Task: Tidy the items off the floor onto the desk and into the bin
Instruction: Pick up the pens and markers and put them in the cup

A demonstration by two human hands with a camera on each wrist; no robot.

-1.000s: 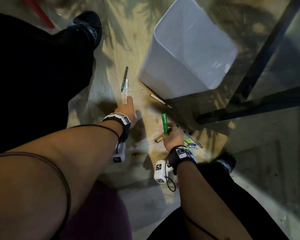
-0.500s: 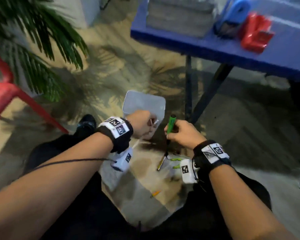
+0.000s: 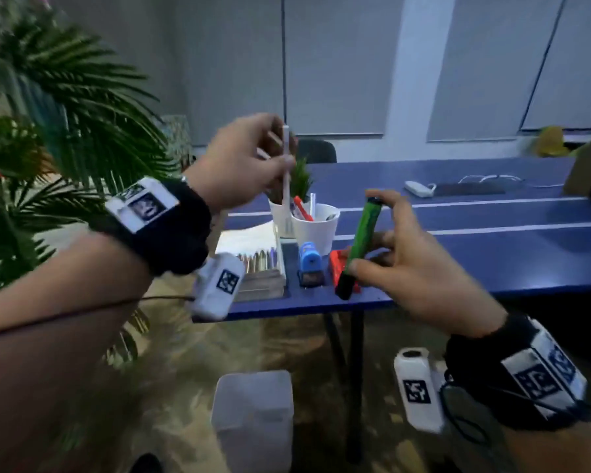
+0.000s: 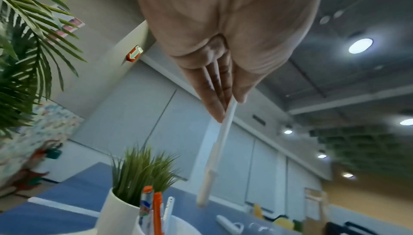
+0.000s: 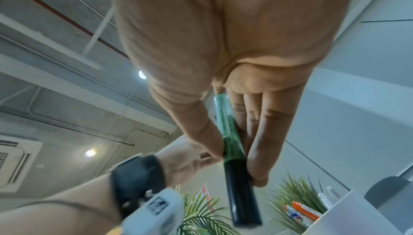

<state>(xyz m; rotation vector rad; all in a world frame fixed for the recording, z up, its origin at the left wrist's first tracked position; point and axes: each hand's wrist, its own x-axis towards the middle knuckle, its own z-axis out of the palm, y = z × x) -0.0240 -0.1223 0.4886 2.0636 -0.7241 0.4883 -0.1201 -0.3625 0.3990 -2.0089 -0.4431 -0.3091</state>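
Note:
My left hand (image 3: 253,158) pinches a thin white pen (image 3: 286,186) upright, its lower end hanging just above the white pen cup (image 3: 316,230) on the blue desk (image 3: 492,254). In the left wrist view the white pen (image 4: 220,147) hangs from my fingertips above the cup (image 4: 178,226). My right hand (image 3: 406,254) holds a green marker (image 3: 360,240) with a black cap, tilted, over the desk's front edge. In the right wrist view the green marker (image 5: 232,143) sits between thumb and fingers. The white bin (image 3: 253,418) stands on the floor below.
On the desk stand a small potted plant (image 3: 299,186), a box of coloured pencils (image 3: 258,268), a blue sharpener (image 3: 309,264) and a red object (image 3: 336,268). A large palm plant (image 3: 65,138) fills the left. The black desk leg (image 3: 355,387) is beside the bin.
I have risen from the floor; both hands lifted from near the bin up to desk height, the left with the white pen, the right with the green marker.

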